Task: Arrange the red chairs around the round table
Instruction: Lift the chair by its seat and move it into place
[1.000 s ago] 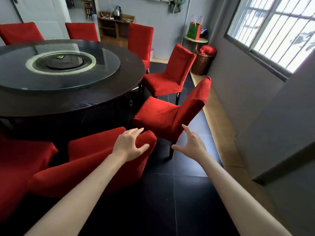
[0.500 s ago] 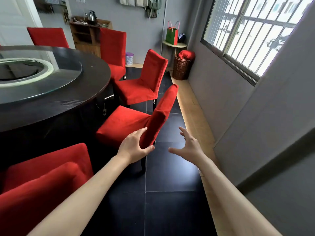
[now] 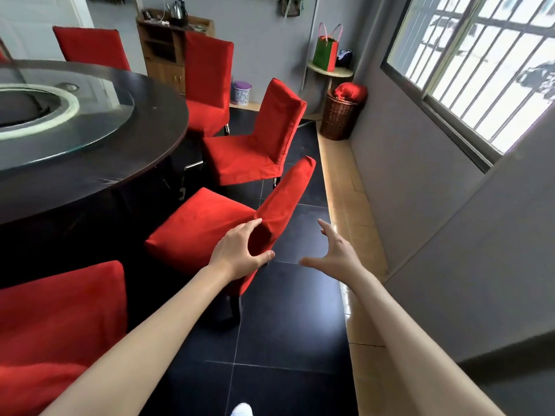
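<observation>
Head view: the left hand (image 3: 240,253) has its grip curved around the near end of the backrest of the nearest red chair (image 3: 210,229), thumb on the outer side, fingers on the seat side; whether it truly squeezes or only touches is hard to say. The right hand (image 3: 333,255) hangs just right of that grip, fingers spread, holding nothing. Left of the grip stands the round bench (image 3: 126,163); beyond the grip another red chair (image 3: 258,145) faces it.
</observation>
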Tool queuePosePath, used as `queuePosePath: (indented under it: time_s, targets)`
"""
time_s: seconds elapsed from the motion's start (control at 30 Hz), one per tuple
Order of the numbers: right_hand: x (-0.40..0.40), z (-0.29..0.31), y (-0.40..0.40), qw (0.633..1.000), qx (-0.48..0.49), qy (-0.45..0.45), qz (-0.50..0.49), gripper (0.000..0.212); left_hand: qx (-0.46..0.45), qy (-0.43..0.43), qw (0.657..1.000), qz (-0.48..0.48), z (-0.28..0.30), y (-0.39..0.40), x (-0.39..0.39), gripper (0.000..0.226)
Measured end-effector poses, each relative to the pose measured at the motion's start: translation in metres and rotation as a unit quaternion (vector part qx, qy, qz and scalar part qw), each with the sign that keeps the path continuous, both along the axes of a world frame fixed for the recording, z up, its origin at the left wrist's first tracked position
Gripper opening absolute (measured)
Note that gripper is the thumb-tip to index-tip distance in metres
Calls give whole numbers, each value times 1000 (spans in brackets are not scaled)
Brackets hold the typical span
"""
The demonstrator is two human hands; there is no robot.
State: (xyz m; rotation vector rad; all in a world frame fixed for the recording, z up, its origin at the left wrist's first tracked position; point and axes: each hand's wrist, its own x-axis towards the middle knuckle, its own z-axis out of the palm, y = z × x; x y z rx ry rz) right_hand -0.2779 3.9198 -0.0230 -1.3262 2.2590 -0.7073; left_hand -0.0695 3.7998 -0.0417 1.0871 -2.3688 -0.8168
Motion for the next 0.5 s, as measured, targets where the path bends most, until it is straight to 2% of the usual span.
queuePosePath:
  time_s: [0.27, 0.5]
  targets:
    - [-78, 1, -79, 998, 34, 16, 45, 123, 23, 4, 999, 40, -7, -67, -80, 83]
    - [-155, -7, -147, 991, 38, 36, 125, 109, 38, -10, 993, 107, -21, -112, -138, 82]
